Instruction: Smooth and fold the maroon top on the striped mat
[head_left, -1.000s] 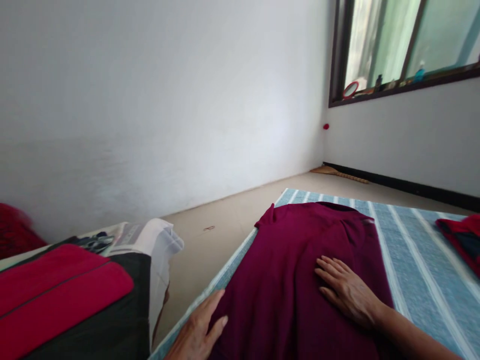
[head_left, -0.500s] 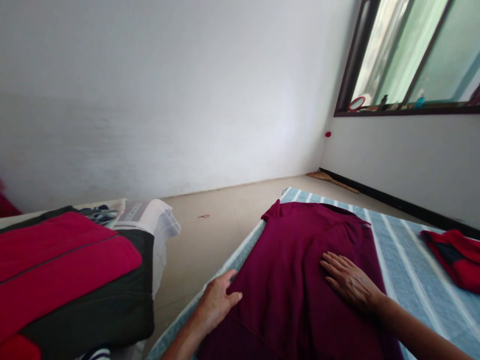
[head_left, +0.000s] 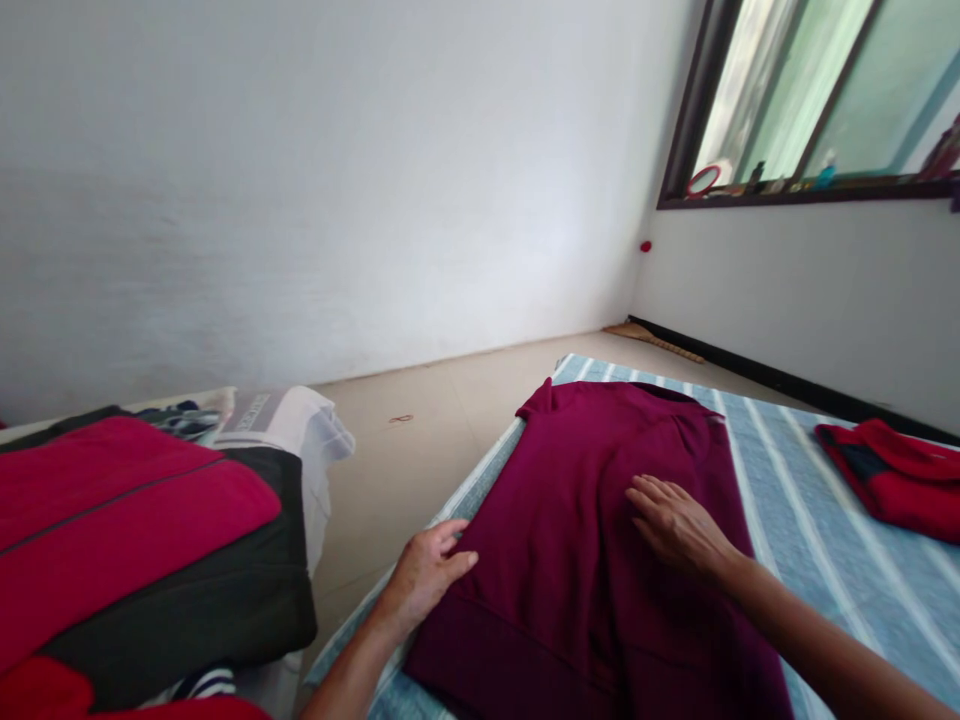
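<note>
A maroon shirt [head_left: 570, 560] lies spread flat on a blue striped mat [head_left: 795, 520]. My right hand [head_left: 675, 525] rests flat on the middle of the shirt with its fingers stretched out. At the shirt's left edge sits my left hand [head_left: 427, 570]; its thumb lies on top of the cloth and its fingers curl down at the edge. Whether they pinch the cloth is hidden.
A pile of folded clothes, red and black [head_left: 142, 540] over a white piece [head_left: 300, 430], lies at the left. A red garment [head_left: 892, 480] sits on the mat's right side. Bare beige floor [head_left: 420, 440] runs to the white walls; a window sill [head_left: 810, 185] holds small items.
My left hand slid up to the shirt's left edge and its fingers curled there. My right hand stayed flat on the shirt. The view tilted down and shifted slightly.
</note>
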